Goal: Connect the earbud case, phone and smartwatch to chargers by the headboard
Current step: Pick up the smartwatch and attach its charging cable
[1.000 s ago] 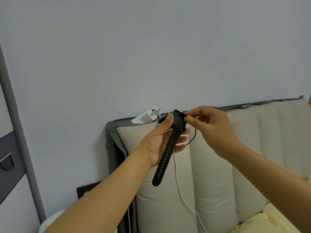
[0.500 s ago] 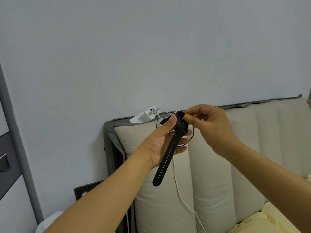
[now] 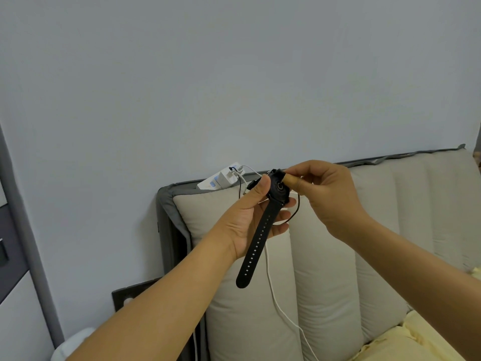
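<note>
Two bare forearms reach up in front of a pale blue-grey wall (image 3: 234,74), toward the cream padded headboard with a dark grey fabric edge (image 3: 325,256), which fills the lower right. A pale yellow bedsheet (image 3: 429,340) shows at the bottom right corner, below the cushions. The left hand (image 3: 250,217) grasps the black smartwatch with a perforated rubber strap (image 3: 263,227), thumb laid against the round body and fingers curled behind it, so the watch hangs in the air just in front of the headboard's top edge, its strap dangling down and to the left. The right hand (image 3: 322,194) pinches at the top right of the watch body, thumb tip touching its back; what sits between those fingers is too hidden to tell. A white power strip with a white plug adapter (image 3: 221,179) lies on the headboard's top, left of the watch. A thin white cable (image 3: 270,277) drops from there down the cushion, and a thin black cable (image 3: 295,212) loops under the watch.
</note>
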Tool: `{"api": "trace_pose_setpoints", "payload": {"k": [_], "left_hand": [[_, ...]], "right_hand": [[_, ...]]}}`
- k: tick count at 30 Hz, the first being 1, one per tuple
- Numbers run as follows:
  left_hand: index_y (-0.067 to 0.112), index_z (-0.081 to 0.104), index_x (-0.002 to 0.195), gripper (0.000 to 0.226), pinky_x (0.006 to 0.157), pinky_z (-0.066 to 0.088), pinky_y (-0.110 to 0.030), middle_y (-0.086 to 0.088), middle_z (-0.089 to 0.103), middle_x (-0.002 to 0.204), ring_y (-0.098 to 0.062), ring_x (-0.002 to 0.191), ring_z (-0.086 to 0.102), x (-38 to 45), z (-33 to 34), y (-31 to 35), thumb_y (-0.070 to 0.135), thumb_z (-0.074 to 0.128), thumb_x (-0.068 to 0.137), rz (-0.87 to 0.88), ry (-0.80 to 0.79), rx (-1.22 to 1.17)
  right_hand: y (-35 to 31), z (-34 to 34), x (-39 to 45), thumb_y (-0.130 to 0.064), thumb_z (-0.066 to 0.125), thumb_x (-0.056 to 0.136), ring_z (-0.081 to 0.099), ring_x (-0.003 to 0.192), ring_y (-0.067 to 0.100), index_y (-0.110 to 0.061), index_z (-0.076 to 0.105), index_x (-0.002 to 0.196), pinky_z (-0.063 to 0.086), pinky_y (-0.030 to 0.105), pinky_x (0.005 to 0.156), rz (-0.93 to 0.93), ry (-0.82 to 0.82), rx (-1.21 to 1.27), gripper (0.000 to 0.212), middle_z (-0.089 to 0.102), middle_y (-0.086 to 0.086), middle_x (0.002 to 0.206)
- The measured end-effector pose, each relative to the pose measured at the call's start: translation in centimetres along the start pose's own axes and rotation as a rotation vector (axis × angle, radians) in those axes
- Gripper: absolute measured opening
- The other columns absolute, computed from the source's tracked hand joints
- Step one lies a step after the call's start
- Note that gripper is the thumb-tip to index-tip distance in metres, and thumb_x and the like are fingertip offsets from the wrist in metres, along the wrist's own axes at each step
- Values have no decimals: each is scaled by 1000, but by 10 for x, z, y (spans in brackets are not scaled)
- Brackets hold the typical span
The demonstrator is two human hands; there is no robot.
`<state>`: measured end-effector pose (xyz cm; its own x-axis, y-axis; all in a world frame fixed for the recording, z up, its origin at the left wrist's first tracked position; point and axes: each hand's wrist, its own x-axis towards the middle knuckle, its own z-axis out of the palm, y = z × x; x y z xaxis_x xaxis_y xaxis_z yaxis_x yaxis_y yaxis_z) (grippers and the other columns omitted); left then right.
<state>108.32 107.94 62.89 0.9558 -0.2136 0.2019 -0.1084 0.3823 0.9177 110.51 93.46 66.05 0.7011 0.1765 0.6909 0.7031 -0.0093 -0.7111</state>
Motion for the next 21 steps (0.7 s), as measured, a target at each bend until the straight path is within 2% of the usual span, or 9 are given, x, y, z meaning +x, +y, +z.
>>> {"api": "trace_pose_setpoints", "payload": {"k": [6,9,15,18,21], "left_hand": [[12,73,92,85,64,58,-31,-7,73,86,-19,69,68,0,-1,0,61,87,24,1,10,0],[11,70,97,89,64,58,-31,-7,72,86,-19,69,67,0,0,-1,61,87,25,-1,14,-5],[10,67,102,92,65,57,-33,-8,72,88,-20,71,68,1,-1,-4,61,87,28,-9,18,-26],[11,70,98,88,64,57,-33,-9,73,87,-20,70,68,3,-1,-5,61,87,27,-5,23,-29],[14,77,86,75,63,57,-32,-8,73,87,-20,69,68,4,-1,-5,60,87,28,3,15,-40]], "right_hand": [[2,-1,-1,-5,67,82,61,73,9,-23,69,77,48,16,65,5,-5,16,19,70,-4,76],[2,-1,-1,-6,68,82,61,74,10,-23,70,76,48,16,65,4,-4,22,18,71,-4,76],[2,-3,-2,-3,67,82,59,64,-2,-22,70,75,45,8,57,2,-3,53,20,69,-11,69],[2,-3,-2,-2,67,82,60,63,-3,-21,70,75,45,8,57,1,-5,62,20,69,-11,69],[3,-3,-2,-2,67,82,60,65,-2,-19,70,77,45,8,58,-2,-3,57,17,70,-5,74]]}}
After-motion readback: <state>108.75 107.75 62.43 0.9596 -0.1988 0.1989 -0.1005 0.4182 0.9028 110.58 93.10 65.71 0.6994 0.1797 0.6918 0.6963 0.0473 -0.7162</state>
